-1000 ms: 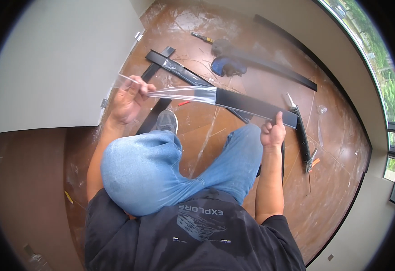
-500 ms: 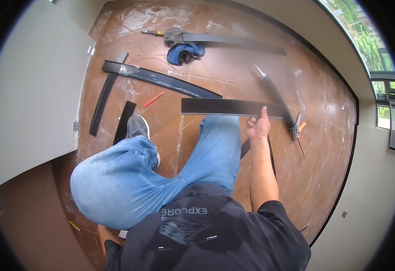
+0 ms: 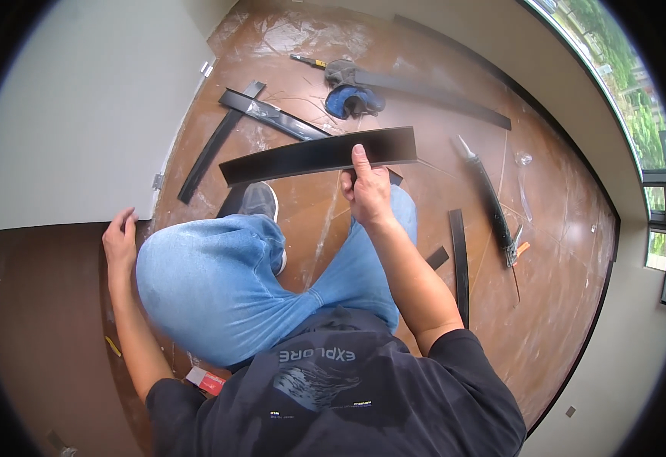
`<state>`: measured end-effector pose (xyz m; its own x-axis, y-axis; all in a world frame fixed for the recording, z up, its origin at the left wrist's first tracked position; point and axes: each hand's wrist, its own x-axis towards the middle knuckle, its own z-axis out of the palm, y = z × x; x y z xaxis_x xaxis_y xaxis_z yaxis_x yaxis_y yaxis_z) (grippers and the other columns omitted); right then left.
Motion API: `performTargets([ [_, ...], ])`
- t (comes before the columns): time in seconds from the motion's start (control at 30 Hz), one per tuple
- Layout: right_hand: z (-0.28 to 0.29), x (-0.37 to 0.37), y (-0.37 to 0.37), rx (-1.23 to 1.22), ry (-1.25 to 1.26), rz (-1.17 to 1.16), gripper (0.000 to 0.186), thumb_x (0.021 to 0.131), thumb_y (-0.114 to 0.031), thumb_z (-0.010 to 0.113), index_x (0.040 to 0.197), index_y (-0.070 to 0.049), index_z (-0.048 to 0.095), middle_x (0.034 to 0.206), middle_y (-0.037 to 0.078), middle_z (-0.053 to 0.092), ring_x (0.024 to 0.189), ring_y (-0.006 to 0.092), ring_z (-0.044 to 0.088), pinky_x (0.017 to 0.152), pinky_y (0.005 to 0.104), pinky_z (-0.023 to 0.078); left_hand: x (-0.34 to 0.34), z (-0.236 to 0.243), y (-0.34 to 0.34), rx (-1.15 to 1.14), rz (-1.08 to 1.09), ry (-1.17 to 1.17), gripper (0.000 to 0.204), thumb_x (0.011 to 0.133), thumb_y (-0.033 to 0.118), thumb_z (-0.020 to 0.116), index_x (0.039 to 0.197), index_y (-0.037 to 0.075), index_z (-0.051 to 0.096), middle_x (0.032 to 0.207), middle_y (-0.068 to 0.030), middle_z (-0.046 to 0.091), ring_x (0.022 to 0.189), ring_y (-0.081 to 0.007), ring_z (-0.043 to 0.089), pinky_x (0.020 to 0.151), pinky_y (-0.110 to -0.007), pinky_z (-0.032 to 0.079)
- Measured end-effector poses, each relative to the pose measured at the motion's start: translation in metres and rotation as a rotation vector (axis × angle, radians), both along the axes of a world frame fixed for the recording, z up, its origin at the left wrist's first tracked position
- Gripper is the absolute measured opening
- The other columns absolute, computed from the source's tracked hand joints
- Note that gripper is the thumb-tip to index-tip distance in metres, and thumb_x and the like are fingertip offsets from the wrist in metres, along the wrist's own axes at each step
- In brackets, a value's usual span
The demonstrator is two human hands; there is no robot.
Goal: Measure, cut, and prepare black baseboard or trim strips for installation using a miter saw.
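My right hand (image 3: 368, 194) grips a short black skirting strip (image 3: 295, 158) near its right end, thumb laid over its face. The strip is held up above my bent legs, its left end a little lower. My left hand (image 3: 121, 238) is empty with fingers apart, beside the lower corner of the pale panel (image 3: 81, 167); whether it touches the edge I cannot tell. Behind the held strip, two long black strips (image 3: 272, 116) lie crossed on the floor, partly hidden by it.
To the right lie a caulking gun (image 3: 493, 206) and an orange-handled tool (image 3: 523, 250). A blue and grey cloth item (image 3: 353, 100), a yellow-black knife (image 3: 310, 62) and a long strip (image 3: 447, 97) are farther off. More strips (image 3: 459, 259) lie by my right leg, a red-white box (image 3: 206, 380) by my left hip.
My right hand has brought the strip leftward and tilted it. My left hand has come up from beside my hip to the panel corner. The red pencil-like stick on the floor is no longer visible.
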<state>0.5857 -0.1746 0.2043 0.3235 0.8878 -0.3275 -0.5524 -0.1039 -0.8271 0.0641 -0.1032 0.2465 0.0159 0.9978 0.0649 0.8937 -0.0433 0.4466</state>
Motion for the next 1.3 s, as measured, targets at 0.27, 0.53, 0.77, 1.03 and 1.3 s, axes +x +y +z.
performTargets([
  [0.27,0.046,-0.019,0.020,0.097,0.247,-0.021,0.029,0.108,-0.037,0.060,0.098,-0.009,0.060,0.083,0.002,0.063,0.056,0.0093,0.050,0.043,0.0234,0.035,0.250,0.076,0.079,-0.447,-0.800,0.036,0.034,0.101,0.028,0.065,0.127,0.006,0.068,0.115,-0.0120,0.073,0.109,-0.0249,0.067,0.098,-0.035,0.050],
  [0.53,-0.022,0.022,0.018,-0.107,0.362,-0.024,0.043,0.104,-0.017,0.061,0.140,0.000,0.043,0.120,0.012,0.055,0.091,0.0149,0.059,0.076,0.0303,0.052,0.270,0.046,0.120,-0.552,-0.757,-0.013,0.030,0.106,0.027,0.057,0.123,0.004,0.066,0.107,-0.0110,0.072,0.100,-0.0218,0.067,0.091,-0.039,0.051],
  [0.77,0.002,-0.008,0.035,0.133,0.125,0.048,0.039,0.103,0.000,0.054,0.141,0.005,0.049,0.131,0.018,0.063,0.107,0.0217,0.070,0.094,0.0352,0.060,0.312,-0.016,0.152,-0.663,-0.711,-0.421,0.050,0.105,0.008,0.053,0.154,0.015,0.045,0.104,-0.0050,0.069,0.088,-0.0103,0.063,0.078,-0.029,0.053],
  [1.03,-0.016,0.003,0.079,0.158,-0.040,-0.048,0.034,0.103,-0.002,0.057,0.136,0.005,0.055,0.122,0.014,0.067,0.105,0.0201,0.071,0.094,0.0323,0.059,0.360,-0.056,0.121,-0.697,-0.804,-0.859,0.029,0.107,0.009,0.053,0.135,0.003,0.057,0.117,-0.0068,0.069,0.107,-0.0125,0.065,0.098,-0.030,0.052],
  [1.3,-0.007,0.035,0.064,0.102,0.324,-0.036,0.031,0.104,-0.010,0.062,0.133,-0.003,0.057,0.115,0.013,0.070,0.104,0.0266,0.072,0.087,0.0418,0.064,0.327,-0.047,0.119,-0.623,-0.739,-0.704,0.046,0.103,0.003,0.057,0.148,0.003,0.049,0.128,-0.0115,0.068,0.119,-0.0178,0.065,0.103,-0.031,0.049],
])
